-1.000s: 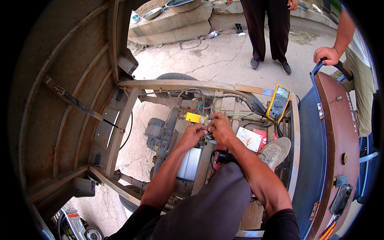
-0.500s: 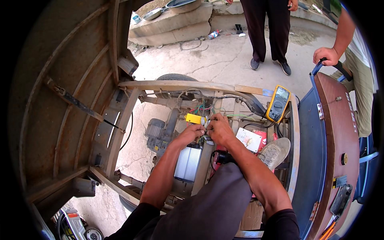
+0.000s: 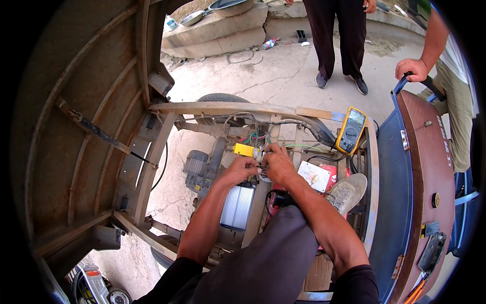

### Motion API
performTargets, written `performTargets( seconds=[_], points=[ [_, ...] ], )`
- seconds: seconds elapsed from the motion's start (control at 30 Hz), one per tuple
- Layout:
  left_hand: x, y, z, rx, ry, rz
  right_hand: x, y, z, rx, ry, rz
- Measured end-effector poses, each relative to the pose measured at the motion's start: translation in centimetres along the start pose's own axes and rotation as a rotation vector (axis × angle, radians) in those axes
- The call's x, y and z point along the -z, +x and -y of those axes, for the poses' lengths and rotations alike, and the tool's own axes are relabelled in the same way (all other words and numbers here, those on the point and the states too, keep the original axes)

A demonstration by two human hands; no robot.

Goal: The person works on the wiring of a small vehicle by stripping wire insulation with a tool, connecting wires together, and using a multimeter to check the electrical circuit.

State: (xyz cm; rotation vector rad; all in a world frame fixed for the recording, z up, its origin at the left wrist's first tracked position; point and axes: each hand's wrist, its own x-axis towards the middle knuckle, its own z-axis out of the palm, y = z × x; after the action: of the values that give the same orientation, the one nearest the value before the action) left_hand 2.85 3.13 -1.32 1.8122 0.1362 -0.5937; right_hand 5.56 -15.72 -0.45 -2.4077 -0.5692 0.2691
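Two hands meet over thin wires inside an open metal frame

The person's left hand (image 3: 242, 170) and right hand (image 3: 278, 165) are close together above the frame (image 3: 233, 107), their fingertips turned toward each other. Between them lie the thin wires (image 3: 262, 171). The left grip is drawn nearly closed, thumb and finger pinched on the wires. The right hand's fingers are bent in at the same spot; its fingertips are partly hidden, so how far that grip is closed, and on what, cannot be told.

A yellow box (image 3: 244, 150) sits just beyond the left hand, with a tangle of coloured wires (image 3: 254, 137) behind it. A silver ribbed box (image 3: 237, 206) is below the left wrist. Beside the right forearm lies a white square box (image 3: 314, 176), near the person's grey shoe (image 3: 349, 192). A yellow-edged meter (image 3: 352, 130) rests at the frame's right end. At far right, another person's hand (image 3: 412, 70) rests on a blue handle (image 3: 400, 86).
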Motion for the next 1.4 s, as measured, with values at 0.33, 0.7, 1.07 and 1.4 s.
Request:
performTargets(
  seconds=[0.33,0.7,1.07,1.4],
  points=[
    [0.7,-1.1,0.4,-0.105,0.012,-0.064,0.5,-0.4,0.3,0.021,0.04,-0.012],
    [0.3,-0.6,2.0,-0.183,-0.006,-0.112,-0.6,0.0,-0.6,0.034,0.193,-0.111],
    [-1.1,0.1,1.5,-0.048,0.017,-0.267,-1.7,0.5,-1.4,-0.002,0.27,-0.115],
    [-4.2,-1.2,1.8,-0.276,0.056,-0.583,-1.8,0.5,-1.7,-0.01,0.281,-0.098]
  ],
)
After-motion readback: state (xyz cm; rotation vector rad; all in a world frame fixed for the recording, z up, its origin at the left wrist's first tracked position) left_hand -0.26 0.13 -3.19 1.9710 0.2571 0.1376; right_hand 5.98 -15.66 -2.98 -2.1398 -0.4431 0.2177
